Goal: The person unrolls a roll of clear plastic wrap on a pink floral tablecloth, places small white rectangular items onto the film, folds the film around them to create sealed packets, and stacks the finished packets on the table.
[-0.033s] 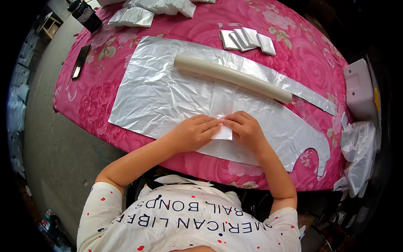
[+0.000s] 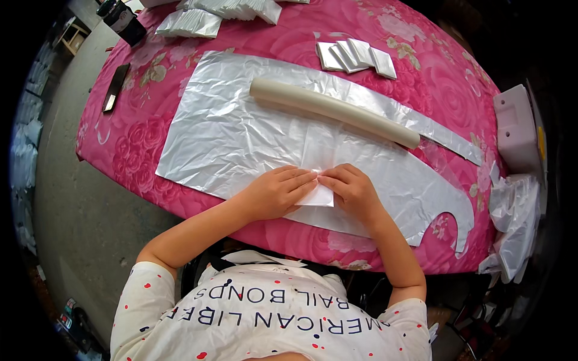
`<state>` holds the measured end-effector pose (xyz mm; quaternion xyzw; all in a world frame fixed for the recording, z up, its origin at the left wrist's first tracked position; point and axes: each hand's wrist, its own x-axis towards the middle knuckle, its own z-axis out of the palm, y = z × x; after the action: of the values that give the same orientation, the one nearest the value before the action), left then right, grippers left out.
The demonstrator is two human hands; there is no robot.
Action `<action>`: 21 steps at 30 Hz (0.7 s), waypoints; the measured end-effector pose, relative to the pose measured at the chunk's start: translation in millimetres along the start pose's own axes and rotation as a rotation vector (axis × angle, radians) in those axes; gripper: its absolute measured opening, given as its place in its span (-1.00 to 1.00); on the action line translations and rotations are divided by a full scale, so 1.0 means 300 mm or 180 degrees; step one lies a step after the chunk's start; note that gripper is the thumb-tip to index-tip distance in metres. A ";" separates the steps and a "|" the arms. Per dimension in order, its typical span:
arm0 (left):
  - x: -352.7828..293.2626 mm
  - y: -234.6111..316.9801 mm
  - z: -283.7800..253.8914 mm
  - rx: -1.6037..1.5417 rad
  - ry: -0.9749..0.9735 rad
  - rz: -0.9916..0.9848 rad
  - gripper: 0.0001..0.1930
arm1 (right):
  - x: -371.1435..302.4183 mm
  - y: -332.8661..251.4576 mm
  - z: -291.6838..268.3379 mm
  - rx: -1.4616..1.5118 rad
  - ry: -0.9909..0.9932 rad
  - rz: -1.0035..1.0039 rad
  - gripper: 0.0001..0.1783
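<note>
My left hand (image 2: 276, 191) and my right hand (image 2: 354, 191) meet at the near side of the table, thumbs and fingertips pinched together. Between them is a small folded square of white plastic film (image 2: 320, 197), its lower edge showing below the fingers. Under both hands lies a wide, crinkled, silvery-white plastic sheet (image 2: 211, 132), with a long narrow strip and curved cut-outs at its right end. A long beige tube (image 2: 331, 111) rests slantwise across the sheet, beyond my hands.
Several folded plastic squares (image 2: 354, 56) lie past the tube. Stacks of more folded film (image 2: 198, 24) stand at the far left, near a dark jar (image 2: 123, 24) and a black phone (image 2: 115, 88). At right are a white box (image 2: 515, 129) and bunched clear plastic (image 2: 515, 210). Pink floral cloth (image 2: 141, 150) covers the table.
The lower edge of the folded square has come slightly nearer to me, so a little more of it shows. Both hands stay almost in place.
</note>
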<state>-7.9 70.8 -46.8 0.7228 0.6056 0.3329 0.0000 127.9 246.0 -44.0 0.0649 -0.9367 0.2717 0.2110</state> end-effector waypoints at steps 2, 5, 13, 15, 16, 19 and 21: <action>-0.025 -0.005 0.013 0.0051 -0.0028 -0.0078 -0.48 | -0.018 -0.045 0.003 0.0089 0.0026 0.0017 -0.64; -0.026 -0.010 0.025 -0.0063 -0.0021 -0.0232 -0.48 | -0.030 -0.055 0.002 0.0242 0.0119 0.0278 -0.65; 0.087 -0.018 0.009 -0.1001 -0.0027 -0.2576 -0.44 | 0.063 -0.033 -0.027 0.1303 -0.0094 0.2986 -0.77; 0.107 -0.041 0.021 -0.1014 0.0128 -0.2661 -0.42 | 0.098 -0.022 -0.041 0.1501 -0.0246 0.3394 -0.74; 0.115 -0.050 0.024 -0.1023 0.0206 -0.2700 -0.41 | 0.106 -0.015 -0.045 0.1503 -0.0317 0.3450 -0.73; 0.140 -0.062 0.010 -0.1335 0.0267 -0.3066 -0.42 | 0.118 -0.002 -0.052 0.1513 -0.0473 0.3580 -0.71; 0.128 -0.058 -0.002 -0.1231 0.0397 -0.2858 -0.42 | 0.122 0.001 -0.053 0.1522 -0.0501 0.3622 -0.70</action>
<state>-21.8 108.7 -34.9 0.3559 0.7833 0.4489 0.2414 100.6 254.6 -16.3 -0.3792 -0.7505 0.5382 -0.0569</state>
